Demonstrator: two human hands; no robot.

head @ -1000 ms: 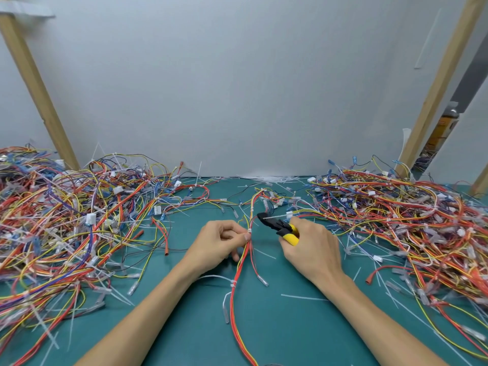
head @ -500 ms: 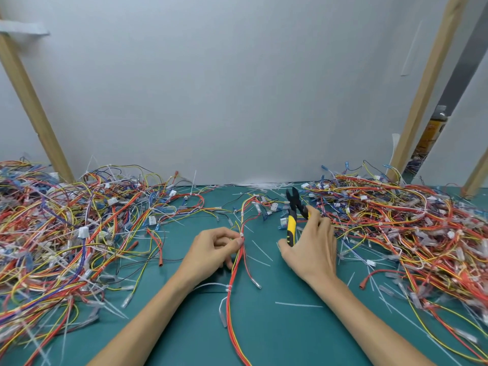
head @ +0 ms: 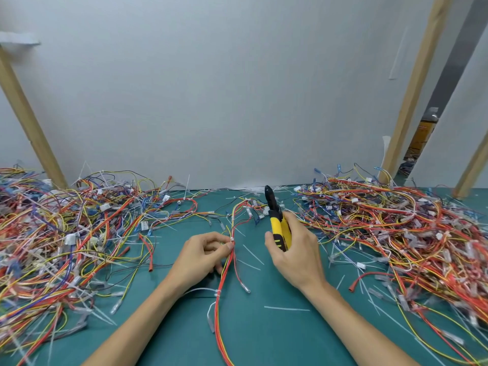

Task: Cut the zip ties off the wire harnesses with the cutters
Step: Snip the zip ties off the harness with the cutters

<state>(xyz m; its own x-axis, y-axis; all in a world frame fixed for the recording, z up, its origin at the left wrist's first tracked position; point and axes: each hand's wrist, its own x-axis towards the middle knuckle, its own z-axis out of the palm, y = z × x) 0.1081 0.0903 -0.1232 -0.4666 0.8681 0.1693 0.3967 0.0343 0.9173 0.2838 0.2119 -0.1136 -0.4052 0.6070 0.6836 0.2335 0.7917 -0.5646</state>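
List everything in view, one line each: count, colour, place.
Mat: one, green, covers the table.
Wire harness: one, red and yellow, centre.
Zip ties: two visible on that harness, white, one farther up.
Cutters: one, yellow handles, black head, right of the harness, tips pointing away.
Harness piles: two, multicoloured, left and right sides.
Tie scraps: many, white, scattered on the mat.
Posts: three, wooden, one left, two right.
Wall: one, white, behind.
Left hand: pinches the harness.
Right hand: grips the cutters.
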